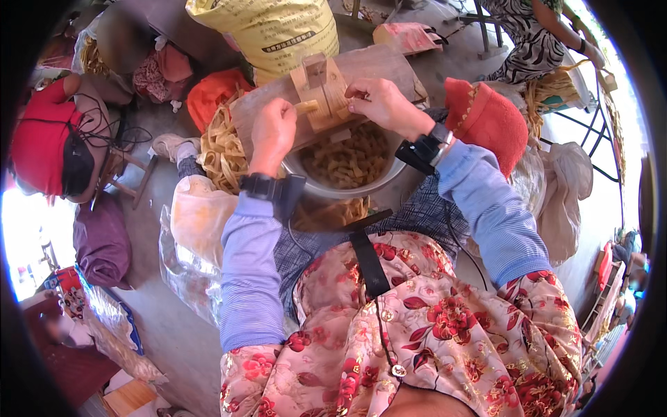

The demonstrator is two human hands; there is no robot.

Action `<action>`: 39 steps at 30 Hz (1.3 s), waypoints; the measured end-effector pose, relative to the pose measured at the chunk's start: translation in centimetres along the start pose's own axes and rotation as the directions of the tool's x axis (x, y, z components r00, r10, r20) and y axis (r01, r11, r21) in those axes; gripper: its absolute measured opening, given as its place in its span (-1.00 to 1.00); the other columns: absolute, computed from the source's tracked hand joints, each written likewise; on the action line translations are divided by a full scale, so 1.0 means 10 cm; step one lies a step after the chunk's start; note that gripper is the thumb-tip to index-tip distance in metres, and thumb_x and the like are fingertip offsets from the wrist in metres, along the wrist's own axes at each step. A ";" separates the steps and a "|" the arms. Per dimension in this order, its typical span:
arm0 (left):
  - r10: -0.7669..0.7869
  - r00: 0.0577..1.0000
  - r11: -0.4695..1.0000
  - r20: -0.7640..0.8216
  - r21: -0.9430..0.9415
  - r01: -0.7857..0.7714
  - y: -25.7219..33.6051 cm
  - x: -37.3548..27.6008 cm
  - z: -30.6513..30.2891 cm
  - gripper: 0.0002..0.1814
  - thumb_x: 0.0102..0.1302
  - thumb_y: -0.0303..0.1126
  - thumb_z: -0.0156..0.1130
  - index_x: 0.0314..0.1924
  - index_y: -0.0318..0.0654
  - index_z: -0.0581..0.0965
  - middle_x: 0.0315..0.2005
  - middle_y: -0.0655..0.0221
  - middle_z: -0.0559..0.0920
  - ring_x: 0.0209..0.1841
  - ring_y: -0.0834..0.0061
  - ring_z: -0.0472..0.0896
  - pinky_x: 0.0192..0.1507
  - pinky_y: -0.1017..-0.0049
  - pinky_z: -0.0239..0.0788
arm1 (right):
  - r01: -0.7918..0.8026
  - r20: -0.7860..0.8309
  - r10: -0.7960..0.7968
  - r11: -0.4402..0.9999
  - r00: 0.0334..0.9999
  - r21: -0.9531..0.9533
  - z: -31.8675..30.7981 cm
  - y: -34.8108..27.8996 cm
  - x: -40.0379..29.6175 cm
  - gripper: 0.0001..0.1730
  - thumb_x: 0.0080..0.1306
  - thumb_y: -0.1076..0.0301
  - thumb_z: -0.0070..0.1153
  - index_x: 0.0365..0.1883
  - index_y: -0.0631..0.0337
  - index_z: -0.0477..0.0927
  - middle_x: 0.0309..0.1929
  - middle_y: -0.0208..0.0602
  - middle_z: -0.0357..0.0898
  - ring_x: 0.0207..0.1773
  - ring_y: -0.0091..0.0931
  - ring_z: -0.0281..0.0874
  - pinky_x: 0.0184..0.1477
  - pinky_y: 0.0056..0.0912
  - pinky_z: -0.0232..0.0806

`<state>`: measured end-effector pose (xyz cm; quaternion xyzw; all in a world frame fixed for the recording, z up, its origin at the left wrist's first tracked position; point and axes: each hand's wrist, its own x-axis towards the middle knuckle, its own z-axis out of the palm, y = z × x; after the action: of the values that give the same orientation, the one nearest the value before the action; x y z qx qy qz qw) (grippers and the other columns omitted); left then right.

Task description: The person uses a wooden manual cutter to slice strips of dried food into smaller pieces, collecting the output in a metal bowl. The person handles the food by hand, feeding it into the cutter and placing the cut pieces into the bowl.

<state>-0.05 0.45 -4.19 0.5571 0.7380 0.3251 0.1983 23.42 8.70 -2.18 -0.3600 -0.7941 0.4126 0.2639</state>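
Pinched in my left hand (273,130) is a flat tan strip (307,107), its end pointing at a small light wooden block (333,83). The block is mounted on a worn wooden board (260,112) and has a dark slot down its middle. My right hand (388,107) is at the block's right side, its fingers curled together; whether they grip something cannot be made out. Below the board stands a metal basin (346,193) with many short tan pieces (349,156) in it. The board covers the basin's far part.
Long tan strips (224,148) lie in a heap left of the board. A yellow printed sack (281,36) stands behind it. A red cloth (490,120) lies at the right. Other people sit nearby, one in a red top (47,135). A purple bag (101,240) rests on the floor.
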 end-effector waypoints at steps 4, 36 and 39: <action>-0.129 0.950 0.903 0.285 -0.363 0.231 0.15 -0.35 -0.15 -0.79 0.40 -0.35 0.16 -0.22 -0.37 0.62 -0.54 0.44 0.60 -0.46 0.63 0.51 -0.40 0.52 0.34 | 0.390 -0.065 -0.421 0.879 0.905 -0.272 0.03 -0.18 -0.16 -0.83 0.21 0.31 0.21 -0.27 0.17 0.66 -0.39 -0.13 0.65 -0.30 -0.11 0.60 -0.19 -0.14 0.44; 0.190 0.967 0.961 0.170 -0.236 -0.147 0.63 -0.95 -0.04 -0.80 0.33 -0.57 0.17 -0.05 -0.32 0.59 -0.38 0.42 0.61 -0.38 0.48 0.56 -0.26 0.46 0.44 | 0.080 -0.185 -0.126 0.968 0.974 -0.237 0.26 -0.51 -0.74 -0.81 0.33 0.18 0.18 -0.41 0.06 0.66 -0.51 -0.26 0.61 -0.46 -0.23 0.59 -0.43 -0.23 0.41; 0.529 0.843 0.841 -0.098 0.190 -0.506 0.77 -0.98 -0.01 -0.78 0.20 -0.57 0.20 -0.14 -0.22 0.61 -0.21 0.32 0.67 -0.28 0.16 0.58 -0.26 0.37 0.46 | -0.274 0.066 0.266 0.925 0.962 0.264 0.36 -0.37 -0.76 -0.71 0.42 0.13 0.14 -0.35 0.14 0.70 -0.46 -0.38 0.64 -0.46 -0.41 0.58 -0.38 -0.33 0.41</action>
<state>8.17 -7.63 0.54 0.7242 0.5956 0.3476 0.0036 24.12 -0.47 -1.87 -0.4204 -0.6769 0.5548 0.2395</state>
